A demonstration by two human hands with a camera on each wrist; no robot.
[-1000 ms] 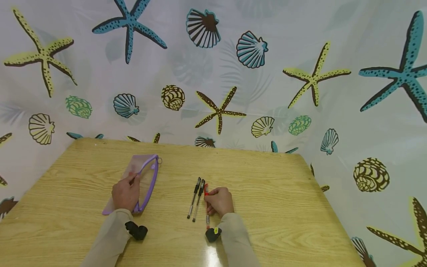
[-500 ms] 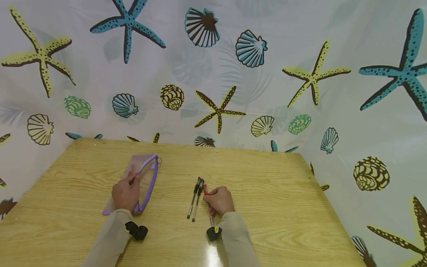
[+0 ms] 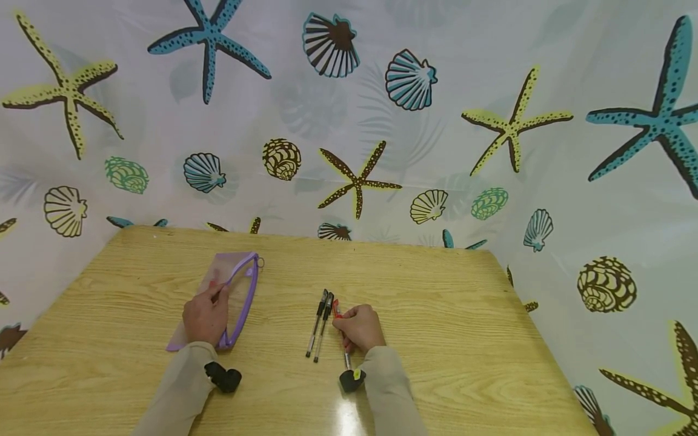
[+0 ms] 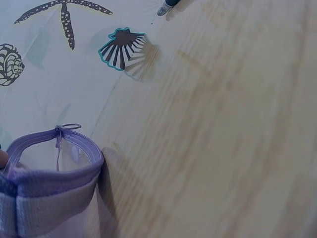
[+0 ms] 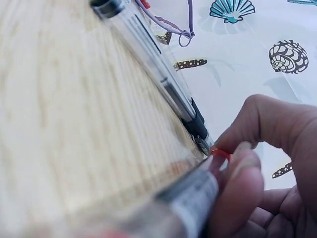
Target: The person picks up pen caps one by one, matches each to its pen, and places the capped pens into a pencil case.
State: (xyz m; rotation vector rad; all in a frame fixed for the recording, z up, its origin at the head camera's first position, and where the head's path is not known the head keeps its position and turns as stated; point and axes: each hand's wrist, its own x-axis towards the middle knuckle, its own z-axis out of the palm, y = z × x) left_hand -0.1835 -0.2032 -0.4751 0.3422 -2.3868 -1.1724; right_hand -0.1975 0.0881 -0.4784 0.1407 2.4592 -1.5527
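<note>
On the left of the table, my left hand (image 3: 206, 316) pinches one edge of a see-through purple zip pouch (image 3: 252, 297). The pouch's mouth gapes, and its zipped rim (image 4: 59, 178) forms a loop in the left wrist view. My right hand (image 3: 362, 327) pinches a clear pen with a red cap (image 3: 336, 307) between thumb and fingers. This pen's barrel (image 5: 193, 198) runs slantwise under the hand, its middle partly hidden. Just left of it, two black-capped clear pens (image 3: 313, 330) lie side by side on the wood.
The wooden table (image 3: 447, 327) reaches back to a white curtain (image 3: 349, 115) printed with starfish and shells. A small ring (image 3: 261, 262) hangs from the pouch's zip at its far corner. Black wrist cameras (image 3: 222, 376) sit on both sleeves.
The red pen's lower end has swung a little to the right, so the pen now lies more slanted in my right hand. My left hand and the pouch have stayed in place.
</note>
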